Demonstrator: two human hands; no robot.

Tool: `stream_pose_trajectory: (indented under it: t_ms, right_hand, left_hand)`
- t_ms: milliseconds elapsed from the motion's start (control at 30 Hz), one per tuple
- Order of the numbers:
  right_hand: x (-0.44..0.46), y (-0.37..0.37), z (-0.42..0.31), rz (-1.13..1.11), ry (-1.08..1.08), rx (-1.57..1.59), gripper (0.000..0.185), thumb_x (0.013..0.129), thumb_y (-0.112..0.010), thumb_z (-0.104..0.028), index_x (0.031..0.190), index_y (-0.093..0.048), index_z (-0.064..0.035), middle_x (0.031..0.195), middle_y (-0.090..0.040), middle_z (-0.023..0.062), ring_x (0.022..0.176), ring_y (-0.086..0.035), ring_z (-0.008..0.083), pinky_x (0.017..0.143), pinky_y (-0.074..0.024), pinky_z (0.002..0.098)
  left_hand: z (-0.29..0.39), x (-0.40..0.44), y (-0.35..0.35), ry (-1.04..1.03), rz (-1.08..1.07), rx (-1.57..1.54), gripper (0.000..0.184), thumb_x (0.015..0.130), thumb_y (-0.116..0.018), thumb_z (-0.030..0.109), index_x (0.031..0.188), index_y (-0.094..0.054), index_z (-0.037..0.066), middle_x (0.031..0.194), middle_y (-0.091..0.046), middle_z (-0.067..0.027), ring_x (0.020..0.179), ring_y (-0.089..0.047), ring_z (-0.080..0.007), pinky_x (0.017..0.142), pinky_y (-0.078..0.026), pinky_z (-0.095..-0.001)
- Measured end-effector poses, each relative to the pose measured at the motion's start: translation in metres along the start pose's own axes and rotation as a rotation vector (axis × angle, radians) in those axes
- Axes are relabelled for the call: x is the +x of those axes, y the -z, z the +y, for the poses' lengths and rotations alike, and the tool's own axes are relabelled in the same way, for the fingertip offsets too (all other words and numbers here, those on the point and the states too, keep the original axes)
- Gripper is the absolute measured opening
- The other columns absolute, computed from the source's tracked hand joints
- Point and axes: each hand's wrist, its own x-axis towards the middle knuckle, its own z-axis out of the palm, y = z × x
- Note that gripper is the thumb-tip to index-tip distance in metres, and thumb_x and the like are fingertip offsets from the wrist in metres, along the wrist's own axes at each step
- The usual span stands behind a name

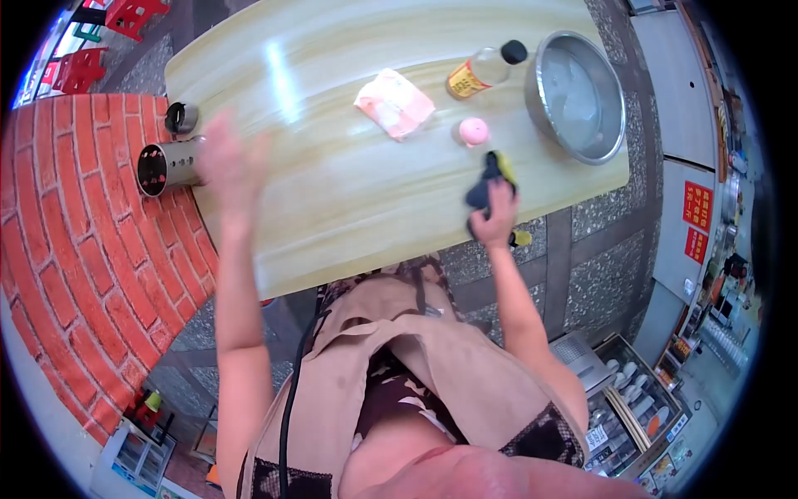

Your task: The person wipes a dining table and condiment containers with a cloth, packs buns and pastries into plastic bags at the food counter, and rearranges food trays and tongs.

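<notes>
My left hand [231, 162], smeared by motion, is over the table's left part, right beside a metal cylinder with holes [174, 165] lying on its side. Whether it touches the cylinder I cannot tell. A small dark-topped metal container [181, 118] stands just beyond the cylinder. At the table's near right edge, my right hand [497, 218] grips a crumpled black-and-yellow cloth-like item [482, 193]; its exact kind is unclear. Beyond that hand sits a small round pink object [474, 131]. A pink-and-white packet [395, 104] lies flat near the middle of the table.
The pale wood-patterned table [324, 191] also bears a black-capped bottle with a yellow-red label [486, 71] and a steel basin [615, 108] with cloudy liquid. A brick-patterned surface [91, 224] adjoins the left side. Red stools [81, 71] stand at the far left.
</notes>
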Motion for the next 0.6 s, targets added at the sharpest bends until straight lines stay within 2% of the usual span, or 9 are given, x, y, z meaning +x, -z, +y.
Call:
stream_pose_trajectory:
  t_ms: [33, 67, 100, 133, 267, 300, 333, 500, 600]
  right_hand:
    - [0.008, 0.005, 0.027, 0.043, -0.086, -0.046, 0.066, 0.066, -0.057, -0.019, 0.129, -0.048, -0.0041, 0.134, -0.045, 0.0202, 0.126, -0.040, 0.0389, 0.105, -0.0235, 0.0578]
    - [0.019, 0.006, 0.050, 0.083, -0.163, -0.103, 0.063, 0.069, -0.057, -0.021, 0.129, -0.047, -0.0031, 0.136, -0.043, 0.0208, 0.126, -0.040, 0.0391, 0.105, -0.0242, 0.0571]
    - [0.030, 0.005, 0.066, 0.156, -0.226, -0.126, 0.061, 0.071, -0.058, -0.022, 0.128, -0.048, -0.0034, 0.134, -0.045, 0.0216, 0.125, -0.040, 0.0390, 0.105, -0.0258, 0.0549]
    - [0.038, 0.004, 0.075, 0.187, -0.286, -0.147, 0.060, 0.072, -0.058, -0.024, 0.128, -0.048, -0.0034, 0.133, -0.045, 0.0217, 0.125, -0.041, 0.0388, 0.105, -0.0265, 0.0539]
    - [0.044, 0.007, 0.082, 0.215, -0.342, -0.161, 0.059, 0.073, -0.059, -0.027, 0.125, -0.050, -0.0014, 0.130, -0.047, 0.0245, 0.124, -0.042, 0.0390, 0.105, -0.0287, 0.0507]
    - [0.037, -0.002, 0.095, 0.246, -0.295, -0.175, 0.060, 0.073, -0.059, -0.028, 0.125, -0.050, -0.0002, 0.129, -0.047, 0.0263, 0.123, -0.042, 0.0404, 0.105, -0.0293, 0.0504]
    - [0.039, 0.000, 0.092, 0.232, -0.303, -0.153, 0.059, 0.074, -0.059, -0.028, 0.125, -0.050, 0.0003, 0.129, -0.047, 0.0269, 0.122, -0.042, 0.0414, 0.105, -0.0297, 0.0504]
    - [0.042, 0.004, 0.085, 0.213, -0.309, -0.193, 0.056, 0.076, -0.057, -0.031, 0.123, -0.051, 0.0001, 0.130, -0.048, 0.0246, 0.121, -0.043, 0.0393, 0.103, -0.0300, 0.0525]
    - [0.042, 0.005, 0.083, 0.233, -0.294, -0.227, 0.055, 0.076, -0.058, -0.031, 0.122, -0.052, -0.0001, 0.128, -0.049, 0.0245, 0.120, -0.045, 0.0392, 0.102, -0.0321, 0.0517]
  left_hand:
    - [0.047, 0.009, -0.015, -0.038, -0.112, -0.291, 0.064, 0.069, -0.078, 0.028, 0.121, -0.050, 0.002, 0.116, -0.055, -0.0175, 0.108, -0.053, -0.0322, 0.090, -0.044, -0.0394]
    - [0.093, 0.016, -0.047, 0.053, -0.191, -0.670, 0.067, 0.069, -0.078, 0.029, 0.123, -0.049, 0.000, 0.119, -0.054, -0.0196, 0.110, -0.052, -0.0339, 0.095, -0.042, -0.0410]
    - [0.142, 0.033, -0.054, 0.047, -0.283, -0.860, 0.069, 0.069, -0.079, 0.028, 0.124, -0.048, -0.001, 0.118, -0.055, -0.0202, 0.111, -0.052, -0.0345, 0.095, -0.042, -0.0413]
    - [0.183, 0.048, -0.074, -0.099, -0.137, -0.897, 0.075, 0.066, -0.080, 0.032, 0.125, -0.047, -0.002, 0.120, -0.054, -0.0206, 0.109, -0.052, -0.0347, 0.093, -0.044, -0.0398]
    - [0.281, 0.091, -0.096, -0.105, -0.351, -0.803, 0.070, 0.062, -0.082, 0.037, 0.118, -0.055, 0.006, 0.106, -0.064, -0.0167, 0.091, -0.063, -0.0327, 0.080, -0.051, -0.0384]
    - [0.291, 0.087, -0.109, -0.070, -0.170, -0.952, 0.057, 0.062, -0.081, 0.033, 0.109, -0.061, 0.007, 0.092, -0.067, -0.0141, 0.086, -0.064, -0.0325, 0.076, -0.052, -0.0386]
    - [0.291, 0.086, -0.106, 0.012, -0.223, -0.907, 0.053, 0.063, -0.080, 0.032, 0.107, -0.063, 0.009, 0.095, -0.067, -0.0131, 0.088, -0.064, -0.0308, 0.075, -0.051, -0.0383]
    - [0.222, 0.073, -0.036, 0.243, 0.144, -1.002, 0.049, 0.062, -0.081, 0.033, 0.103, -0.064, 0.012, 0.088, -0.066, -0.0099, 0.083, -0.065, -0.0251, 0.071, -0.052, -0.0366]
    - [0.136, 0.046, 0.023, 0.466, 0.206, -0.674, 0.052, 0.064, -0.081, 0.039, 0.104, -0.064, 0.010, 0.081, -0.066, -0.0077, 0.069, -0.064, -0.0215, 0.064, -0.051, -0.0325]
